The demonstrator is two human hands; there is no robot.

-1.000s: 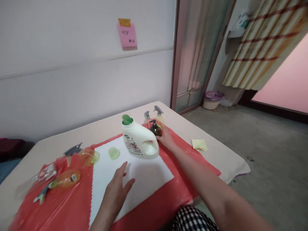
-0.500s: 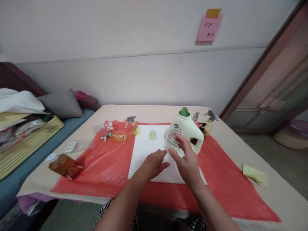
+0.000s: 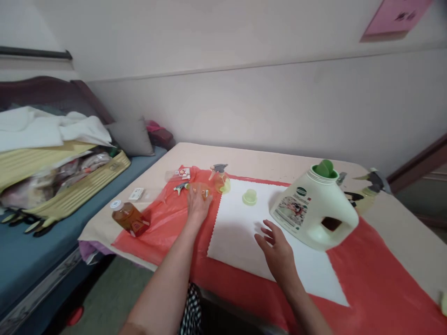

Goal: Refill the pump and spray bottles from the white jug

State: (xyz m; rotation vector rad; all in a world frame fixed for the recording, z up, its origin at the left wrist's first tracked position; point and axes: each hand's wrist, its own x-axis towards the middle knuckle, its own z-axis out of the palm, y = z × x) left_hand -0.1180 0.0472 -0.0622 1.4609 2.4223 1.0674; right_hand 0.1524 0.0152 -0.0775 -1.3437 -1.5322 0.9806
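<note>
Two hands work over the table (image 3: 265,160). The left hand (image 3: 197,204) lies on an orange bottle (image 3: 200,190) at the red sheet's (image 3: 366,279) far left corner, fingers curled over it; whether it grips, I cannot tell. The right hand (image 3: 277,249) rests spread on the white cloth (image 3: 240,232), just beside the white jug (image 3: 314,211). An amber bottle (image 3: 129,217) lies at the table's left edge.

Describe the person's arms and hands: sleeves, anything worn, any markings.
Both forearms are bare, with no sleeves in view. The left hand and right hand wear no gloves, and no rings, watch or markings show. A black-and-white checked garment shows between the arms.
</note>
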